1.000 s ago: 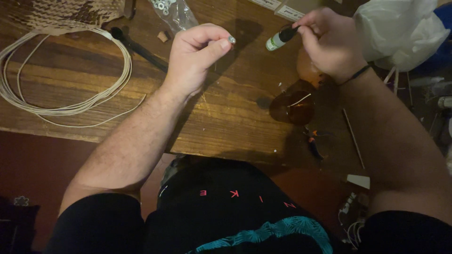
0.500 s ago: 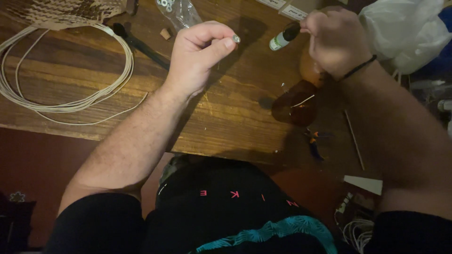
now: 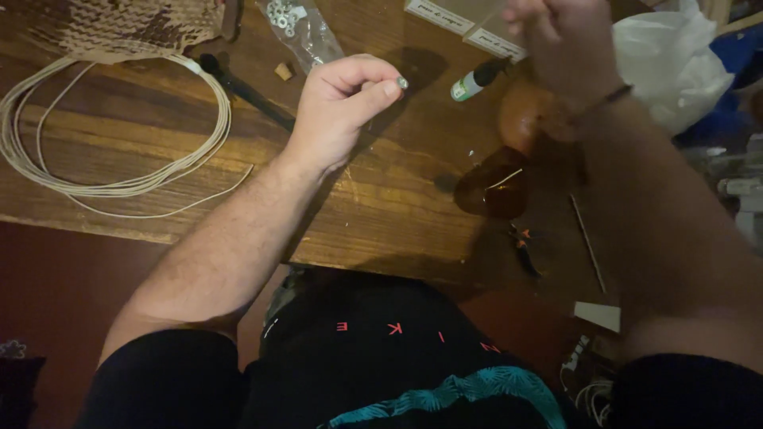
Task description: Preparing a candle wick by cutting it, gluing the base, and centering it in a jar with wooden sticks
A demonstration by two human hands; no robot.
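My left hand is raised over the wooden table and pinches a small silvery bead between thumb and forefinger. My right hand is higher up at the top right, blurred, with curled fingers and a dark band at the wrist. I cannot tell whether it holds anything. A small bottle with a green and white body and a dark cap lies tilted just left of that hand, apart from the fingers.
A coil of pale cord and a woven brown piece lie at the left. A clear bag of small metal rings, a dark stick, a brown gourd, a dark bowl, pliers and a white plastic bag surround the hands.
My right hand has lifted up and away from the small bottle it held a second ago; the bottle now sits lower, apart from it. My left hand keeps pinching the bead.
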